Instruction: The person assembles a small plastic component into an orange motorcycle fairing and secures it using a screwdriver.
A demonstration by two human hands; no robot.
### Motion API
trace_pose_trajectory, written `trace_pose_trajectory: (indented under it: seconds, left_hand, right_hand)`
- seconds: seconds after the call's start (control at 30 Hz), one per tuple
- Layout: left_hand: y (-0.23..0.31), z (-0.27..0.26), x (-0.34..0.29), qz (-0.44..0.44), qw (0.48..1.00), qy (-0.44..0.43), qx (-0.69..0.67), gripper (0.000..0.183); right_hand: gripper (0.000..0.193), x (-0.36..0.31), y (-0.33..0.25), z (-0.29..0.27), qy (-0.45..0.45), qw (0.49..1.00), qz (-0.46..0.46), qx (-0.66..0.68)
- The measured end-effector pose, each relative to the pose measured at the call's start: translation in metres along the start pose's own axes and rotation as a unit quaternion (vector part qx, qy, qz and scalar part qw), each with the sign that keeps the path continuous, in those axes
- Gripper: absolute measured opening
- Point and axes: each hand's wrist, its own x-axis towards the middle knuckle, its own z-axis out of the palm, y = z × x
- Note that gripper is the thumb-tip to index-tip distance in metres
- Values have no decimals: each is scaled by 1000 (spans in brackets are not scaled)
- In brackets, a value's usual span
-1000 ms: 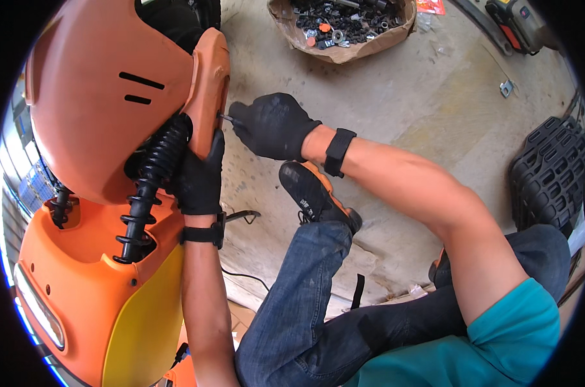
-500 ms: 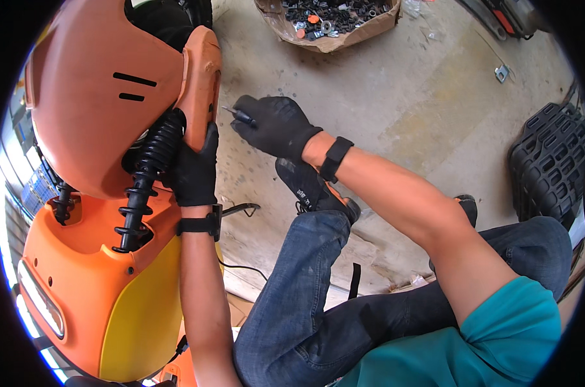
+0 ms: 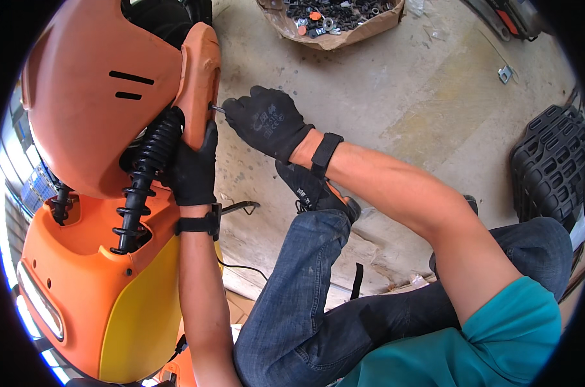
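Note:
My right hand (image 3: 263,121), in a black glove, is closed around a small tool like a screwdriver. Its thin metal shaft (image 3: 219,109) meets the right edge of an orange arm-like part (image 3: 199,77) beside a large orange fender (image 3: 99,90). Most of the tool is hidden in the glove. Just below, my gloved left hand (image 3: 192,171) grips the lower end of the orange arm-like part, its thumb lying along the outer edge. The fingers go out of sight behind a black coil-spring shock absorber (image 3: 151,155).
Orange bodywork (image 3: 66,271) with a yellow side panel (image 3: 144,316) stands at the lower left. A cardboard box (image 3: 334,42) of small hardware lies at the top. A black slotted plastic part (image 3: 550,164) rests at the right; a small metal bracket (image 3: 504,74) lies on the floor.
My right hand has moved slightly left and turned back-up, bringing the tool's tip to the orange part's edge. My left hand has stayed in place.

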Motion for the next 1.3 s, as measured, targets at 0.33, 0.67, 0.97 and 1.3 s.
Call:
trace_pose_trajectory:
  seconds: [0.33, 0.67, 0.97, 1.3]
  left_hand:
    - [1, -2, 3, 35, 999, 25, -22, 66]
    - [1, -3, 1, 11, 1000, 2, -29, 67]
    - [3, -5, 1, 2, 999, -12, -36, 67]
    - [2, -3, 1, 12, 1000, -4, -18, 65]
  right_hand:
    - [6, 6, -2, -6, 18, 999, -33, -8]
    - [14, 16, 22, -2, -160, 922, 74, 344]
    - [29, -1, 19, -1, -191, 828, 246, 466]
    - [12, -2, 0, -8, -50, 992, 66, 95]
